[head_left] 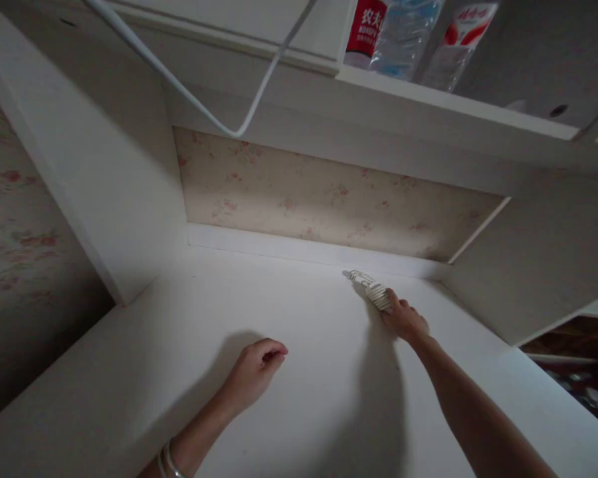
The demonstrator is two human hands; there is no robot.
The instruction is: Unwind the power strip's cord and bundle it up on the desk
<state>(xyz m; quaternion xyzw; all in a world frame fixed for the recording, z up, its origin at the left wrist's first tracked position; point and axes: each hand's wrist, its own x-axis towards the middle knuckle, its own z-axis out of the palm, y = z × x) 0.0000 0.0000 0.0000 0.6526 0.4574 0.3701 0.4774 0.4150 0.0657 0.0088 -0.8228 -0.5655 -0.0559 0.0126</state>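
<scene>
My right hand [406, 320] is closed on the near end of a white striped cloth [377, 293]. The cloth has grey lines and dark markings, looks bunched up, and lies against the white desktop near its back edge. Its far tip reaches close to the low back strip. Nearer to me and to the left, my left hand [259, 368] hovers just over or rests on the desktop; I cannot tell which. Its fingers are curled in toward the thumb, and nothing shows in them. Bangles [168, 458] circle the left wrist.
Overhead, a white cable [236, 133] hangs in a loop from the shelf unit. Plastic bottles [406, 36] stand on the upper shelf [453, 99]. White side panels [129, 199] flank the desktop [303, 372], and floral wallpaper [319, 199] covers the back wall.
</scene>
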